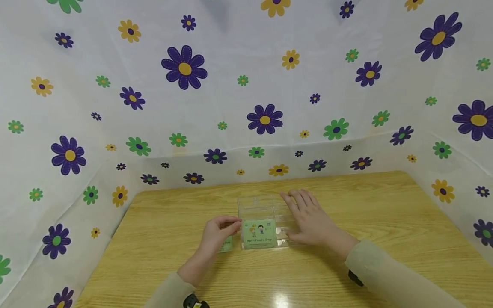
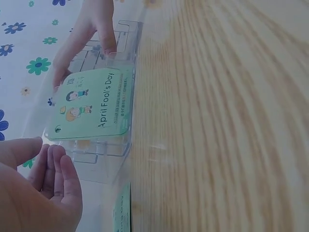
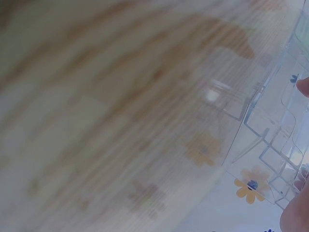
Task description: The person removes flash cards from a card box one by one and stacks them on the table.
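Note:
A green "April Fool's Day" card (image 1: 259, 234) with two cartoon children lies over the left part of a clear plastic box (image 1: 256, 202). My left hand (image 1: 219, 233) pinches at the card's upper left corner, thumb and fingertips together there. In the left wrist view that card (image 2: 91, 104) shows a small hole near this corner. Over the right part of the box, with its clear ribs, my right hand (image 1: 310, 216) rests with fingers spread and thumb apart. The right wrist view catches the ribbed box (image 3: 270, 145) beside the thumb (image 3: 297, 212).
A second green card (image 1: 226, 245) lies on the table left of the box, partly behind the left hand. The wooden table (image 1: 366, 256) is bordered at the back and sides by a white flowered cloth (image 1: 227, 98).

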The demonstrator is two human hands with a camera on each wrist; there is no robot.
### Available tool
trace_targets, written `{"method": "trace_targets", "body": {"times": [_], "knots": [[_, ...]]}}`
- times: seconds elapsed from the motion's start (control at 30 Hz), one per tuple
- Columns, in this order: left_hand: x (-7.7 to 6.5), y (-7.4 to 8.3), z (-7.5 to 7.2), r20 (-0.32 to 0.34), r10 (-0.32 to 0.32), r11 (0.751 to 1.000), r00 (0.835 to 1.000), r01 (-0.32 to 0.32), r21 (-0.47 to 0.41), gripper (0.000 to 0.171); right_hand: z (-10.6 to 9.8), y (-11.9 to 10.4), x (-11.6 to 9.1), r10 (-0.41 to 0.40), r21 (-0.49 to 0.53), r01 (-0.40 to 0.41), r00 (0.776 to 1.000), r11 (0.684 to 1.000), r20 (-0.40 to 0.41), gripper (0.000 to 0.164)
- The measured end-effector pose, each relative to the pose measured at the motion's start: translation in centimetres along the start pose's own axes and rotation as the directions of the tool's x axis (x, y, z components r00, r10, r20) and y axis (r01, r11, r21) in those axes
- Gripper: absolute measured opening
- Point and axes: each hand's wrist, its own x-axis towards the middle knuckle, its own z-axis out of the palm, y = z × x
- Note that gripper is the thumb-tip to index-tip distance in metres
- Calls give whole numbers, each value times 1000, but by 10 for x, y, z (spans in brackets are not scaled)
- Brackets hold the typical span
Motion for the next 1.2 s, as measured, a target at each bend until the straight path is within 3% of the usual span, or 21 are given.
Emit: {"method": "trace_targets", "body": {"times": [0.73,1.2], "knots": [[2,-5,11,-22,23,999,999,-23,34,13,-2,0,0,-2,7,2,1000,1000,-1,113],[1,-4,10,-27,52,998,998,-51,48,16,1,1,0,-6,7,6,999,1000,-37,112]]}}
